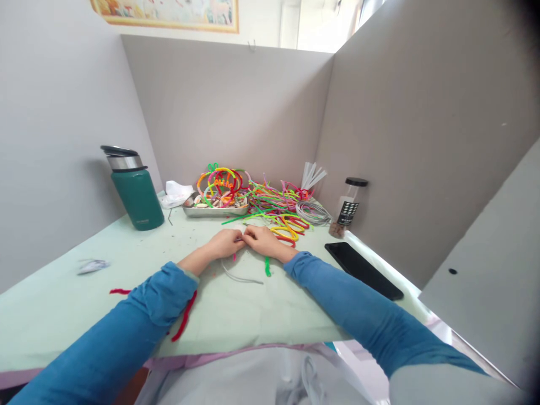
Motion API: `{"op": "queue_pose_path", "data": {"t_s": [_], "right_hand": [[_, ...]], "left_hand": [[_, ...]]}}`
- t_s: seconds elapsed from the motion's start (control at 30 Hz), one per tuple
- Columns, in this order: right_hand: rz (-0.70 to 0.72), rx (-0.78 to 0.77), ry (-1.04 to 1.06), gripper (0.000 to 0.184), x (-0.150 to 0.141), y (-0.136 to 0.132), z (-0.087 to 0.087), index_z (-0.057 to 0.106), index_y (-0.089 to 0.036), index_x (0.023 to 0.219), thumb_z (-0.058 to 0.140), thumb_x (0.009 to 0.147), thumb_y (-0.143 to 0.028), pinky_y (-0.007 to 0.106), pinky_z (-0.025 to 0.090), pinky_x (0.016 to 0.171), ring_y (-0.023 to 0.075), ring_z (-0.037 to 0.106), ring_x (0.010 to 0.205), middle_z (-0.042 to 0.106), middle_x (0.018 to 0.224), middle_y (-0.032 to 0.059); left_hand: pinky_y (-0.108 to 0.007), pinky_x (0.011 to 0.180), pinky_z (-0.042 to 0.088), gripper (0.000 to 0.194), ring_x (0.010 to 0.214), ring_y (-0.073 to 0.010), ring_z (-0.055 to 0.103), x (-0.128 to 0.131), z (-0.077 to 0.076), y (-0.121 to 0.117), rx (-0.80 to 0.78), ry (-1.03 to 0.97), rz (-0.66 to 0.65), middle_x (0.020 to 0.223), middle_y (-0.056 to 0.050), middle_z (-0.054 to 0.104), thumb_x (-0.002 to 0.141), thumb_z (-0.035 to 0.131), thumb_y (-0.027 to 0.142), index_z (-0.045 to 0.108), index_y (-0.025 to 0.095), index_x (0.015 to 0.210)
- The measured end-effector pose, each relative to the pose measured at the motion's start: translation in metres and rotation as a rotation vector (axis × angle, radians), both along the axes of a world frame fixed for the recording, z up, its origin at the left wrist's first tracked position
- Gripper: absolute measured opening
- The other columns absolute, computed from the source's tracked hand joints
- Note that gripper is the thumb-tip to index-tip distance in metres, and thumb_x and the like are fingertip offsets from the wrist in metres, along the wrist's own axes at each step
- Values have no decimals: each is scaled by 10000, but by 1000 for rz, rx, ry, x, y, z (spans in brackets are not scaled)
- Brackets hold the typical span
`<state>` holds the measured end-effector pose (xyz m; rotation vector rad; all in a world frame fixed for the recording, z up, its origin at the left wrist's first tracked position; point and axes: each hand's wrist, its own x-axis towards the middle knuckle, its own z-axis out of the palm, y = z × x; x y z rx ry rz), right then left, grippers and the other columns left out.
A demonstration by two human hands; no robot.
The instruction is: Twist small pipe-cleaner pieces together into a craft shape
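Note:
My left hand (pixel 225 244) and my right hand (pixel 261 241) meet over the middle of the table, fingertips pinched together. Whatever is between them is mostly hidden; a small purplish bit shows at the fingertips. A thin grey wire (pixel 242 279) curves over the cloth just below my hands. Close to my left hand is a short pink piece (pixel 234 257), and a green pipe cleaner (pixel 267 266) pokes out below my right wrist. Red pipe cleaner pieces (pixel 184 318) lie beside and partly under my left sleeve. Yellow and red loops of pipe cleaner (pixel 287 232) rest just beyond my right hand.
Behind my hands are a metal tray (pixel 215 212) of small pieces and a heap of colourful pipe cleaners (pixel 274 197). A coil of grey wire (pixel 313 214), a jar (pixel 348 208) and a black phone (pixel 363 271) are rightward. A green bottle (pixel 137 197) stands left. Grey partitions enclose the table.

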<state>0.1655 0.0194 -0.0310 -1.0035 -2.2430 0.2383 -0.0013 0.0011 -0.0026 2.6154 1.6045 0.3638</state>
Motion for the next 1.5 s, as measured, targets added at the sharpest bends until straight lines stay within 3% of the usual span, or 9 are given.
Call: {"op": "queue_pose_path", "data": {"t_s": [1.5], "right_hand": [[-15,-9,4,147,0,-2,2,602,-165,799,507,864,-257,227,302,600,112,485,643,617,731,15]], "left_hand": [[-256,639,383,284,753,-186,607,-1,-1,2,12,25,-2,833,-63,701,835,457,379,651,172,841]]}}
